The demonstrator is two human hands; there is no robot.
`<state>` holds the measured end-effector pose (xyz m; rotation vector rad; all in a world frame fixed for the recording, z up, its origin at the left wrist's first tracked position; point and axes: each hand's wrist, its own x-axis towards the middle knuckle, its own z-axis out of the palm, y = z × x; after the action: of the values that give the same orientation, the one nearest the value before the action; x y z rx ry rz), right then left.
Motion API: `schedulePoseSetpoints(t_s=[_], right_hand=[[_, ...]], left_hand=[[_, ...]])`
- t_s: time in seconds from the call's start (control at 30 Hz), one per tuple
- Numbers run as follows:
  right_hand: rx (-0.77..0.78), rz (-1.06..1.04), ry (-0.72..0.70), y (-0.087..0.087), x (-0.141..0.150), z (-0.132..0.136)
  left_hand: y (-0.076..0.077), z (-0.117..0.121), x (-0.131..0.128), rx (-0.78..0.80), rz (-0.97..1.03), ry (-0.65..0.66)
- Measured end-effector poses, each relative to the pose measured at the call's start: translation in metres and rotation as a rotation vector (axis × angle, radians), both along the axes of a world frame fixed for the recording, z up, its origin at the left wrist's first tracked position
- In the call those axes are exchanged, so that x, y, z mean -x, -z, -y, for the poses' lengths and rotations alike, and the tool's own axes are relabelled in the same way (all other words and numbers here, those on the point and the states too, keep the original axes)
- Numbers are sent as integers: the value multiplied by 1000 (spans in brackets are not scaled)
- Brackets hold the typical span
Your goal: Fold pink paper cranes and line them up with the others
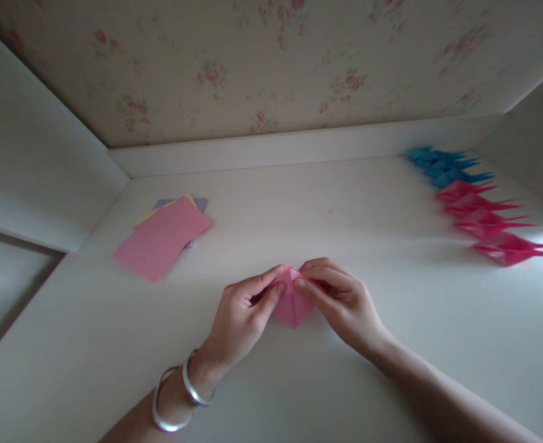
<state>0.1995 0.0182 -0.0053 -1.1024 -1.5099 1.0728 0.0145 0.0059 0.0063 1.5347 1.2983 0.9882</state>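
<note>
A partly folded pink origami paper (293,309), diamond-shaped with a crease down its middle, is held between both hands at the centre of the white table. My left hand (246,314) pinches its upper left edge between thumb and fingers. On the opposite side, my right hand (340,301) grips the upper right edge, its thumb lying on the front near the top. The fingertips behind the paper are hidden. Two silver bangles (193,384) circle my left wrist.
Flat sheets of pink paper (160,237) lie at the left, over yellow and purple ones. Several folded pink paper cranes (506,248) and blue paper cranes (447,166) stand in a row at the right. Behind the white table (271,197) rises a flowered wall (271,74).
</note>
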Motion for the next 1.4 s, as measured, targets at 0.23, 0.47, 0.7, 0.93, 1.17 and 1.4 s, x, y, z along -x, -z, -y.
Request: schedulePoseSetpoints(t_s=[0.23,0.47,0.7,0.93,1.17,1.4], right_hand=[[60,-3,17,0,1,1],[106,8,25,2,1,1],[69,27,23,1,1,1],[-4,58,20,0,1,-1],[-15,88,-24,0,1,1],[9,109,-84,-5,1,0]], left_hand=[[0,3,-1,-34,-14,22],[-1,2,-2,32,14,37],[3,-1,-1,185,139,40],[5,0,-3,206,138,61],[-2,-1,0,-11,-57,22],[-2,-7,3,-93,-162,5]])
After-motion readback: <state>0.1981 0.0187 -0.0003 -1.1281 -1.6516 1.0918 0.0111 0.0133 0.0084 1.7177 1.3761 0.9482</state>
